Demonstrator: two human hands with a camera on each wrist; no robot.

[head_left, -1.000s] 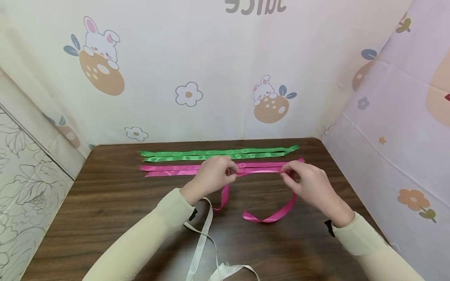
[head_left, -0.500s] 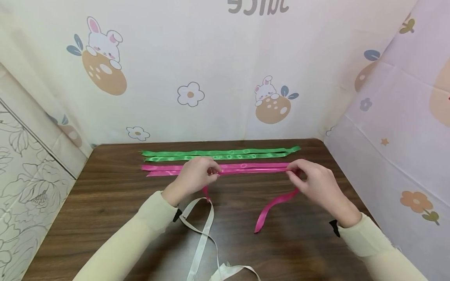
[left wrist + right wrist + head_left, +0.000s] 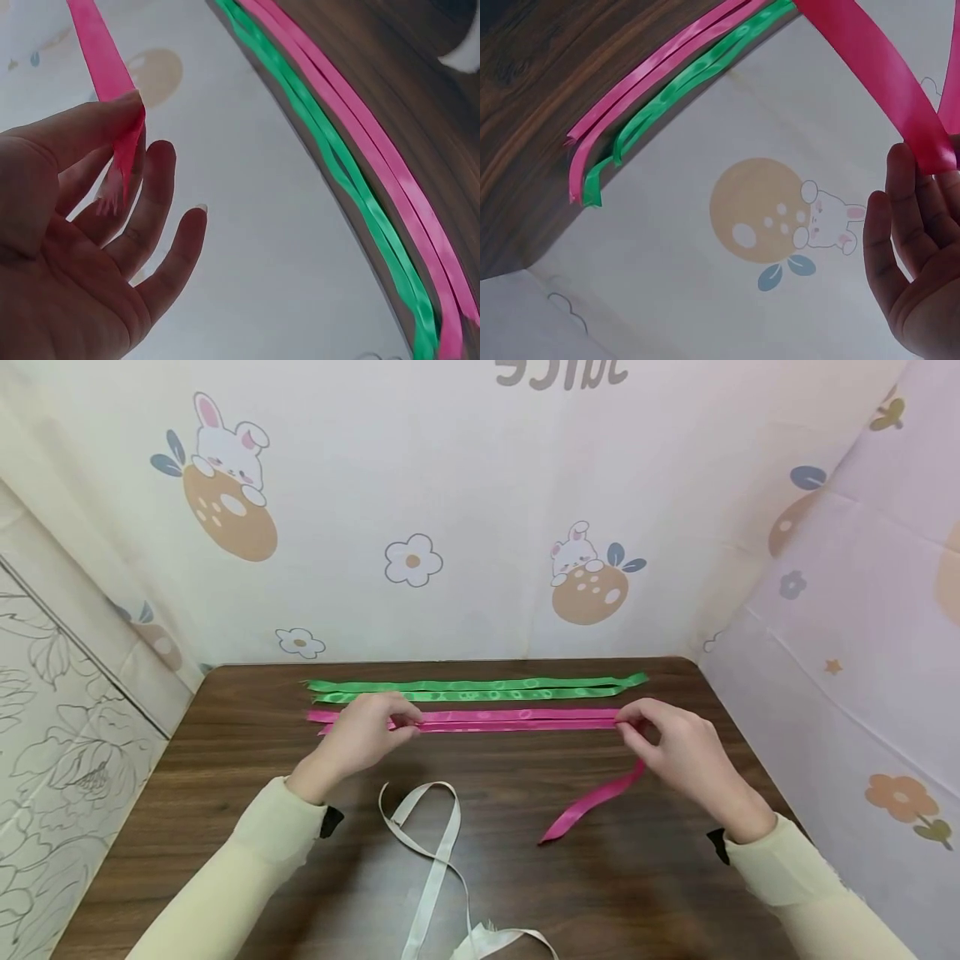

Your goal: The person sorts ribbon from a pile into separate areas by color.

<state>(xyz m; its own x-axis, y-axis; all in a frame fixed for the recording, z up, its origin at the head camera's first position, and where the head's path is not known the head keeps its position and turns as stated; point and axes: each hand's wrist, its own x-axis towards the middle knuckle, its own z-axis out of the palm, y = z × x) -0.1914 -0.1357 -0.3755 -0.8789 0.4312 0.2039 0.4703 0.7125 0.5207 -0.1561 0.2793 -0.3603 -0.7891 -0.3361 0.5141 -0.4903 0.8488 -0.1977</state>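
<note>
Between my two hands a pink satin ribbon (image 3: 99, 49) is stretched, overlapping the pink strips behind it in the head view. My left hand (image 3: 362, 735) pinches its frayed end between thumb and forefinger, the other fingers loosely bent. Farther right, my right hand (image 3: 678, 756) pinches the same ribbon, and its loose tail (image 3: 592, 797) hangs toward the front from there. In the right wrist view the ribbon bends at the fingers. Two pink strips (image 3: 390, 161) lie side by side on the table, and a green ribbon (image 3: 480, 696) in two strips lies behind them.
A tangled white ribbon (image 3: 431, 881) with a frayed end lies at the front middle of the dark wooden table (image 3: 225, 827). A printed curtain (image 3: 480, 485) with rabbits and flowers stands along the back edge, and more cloth (image 3: 832, 760) borders the right.
My left hand has moved left along the pink strips, drawing the held ribbon straight. The right hand stays nearly in place. The ribbon's left tail no longer hangs below the left hand.
</note>
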